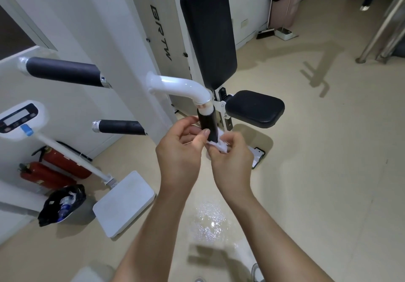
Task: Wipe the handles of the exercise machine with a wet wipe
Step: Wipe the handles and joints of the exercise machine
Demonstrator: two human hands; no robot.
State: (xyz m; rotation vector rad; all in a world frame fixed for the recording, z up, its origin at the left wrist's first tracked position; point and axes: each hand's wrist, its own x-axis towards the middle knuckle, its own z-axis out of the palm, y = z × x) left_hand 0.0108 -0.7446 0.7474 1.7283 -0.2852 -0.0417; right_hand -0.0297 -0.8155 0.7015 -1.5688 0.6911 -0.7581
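A black foam handle hangs down from a white curved tube of the exercise machine. My right hand pinches a crumpled white wet wipe against the handle's lower end. My left hand is beside the handle on its left, fingers curled, thumb touching the wipe's edge. The handle's lower tip is hidden behind the wipe and fingers. Two more black handles stick out at the left, the upper handle and the lower handle.
The machine's black backrest and seat pad stand behind the handle. A white standing scale with its display, two red fire extinguishers and a black-lined bin sit at the left. A wet patch shines on the beige floor.
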